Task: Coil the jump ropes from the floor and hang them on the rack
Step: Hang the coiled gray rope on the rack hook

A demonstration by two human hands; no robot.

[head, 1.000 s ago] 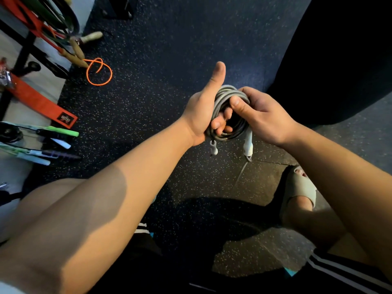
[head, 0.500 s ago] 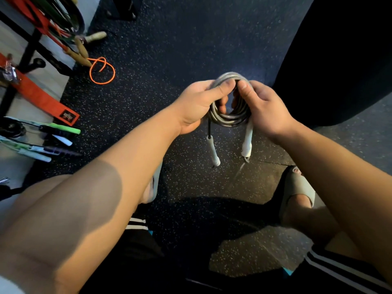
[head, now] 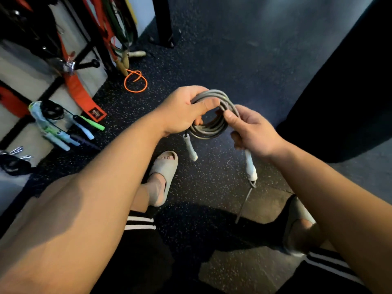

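Your left hand (head: 180, 112) grips the grey jump rope (head: 212, 131) at the upper left of its coil, the thumb laid across the strands and the fingers curled in through the loop. Your right hand (head: 253, 133) pinches the coil's right side, thumb on top, with its fingers curled around the top of one white handle (head: 250, 164), which points down from under your palm. A short loose end of rope (head: 244, 202) trails from that handle's lower tip. The other handle (head: 190, 148) hangs free below your left hand. The coil is held in the air in front of you, above the dark speckled floor (head: 222, 49) and between your two sandals (head: 164, 172).

The rack (head: 84, 54) stands to your upper left, well apart from the coil, with a red strap (head: 81, 94) and other bands hanging on it. An orange rope (head: 135, 81) lies in a small loop on the floor by the rack's foot. More ropes, one with a green handle (head: 94, 124), lie at the rack's base further left.
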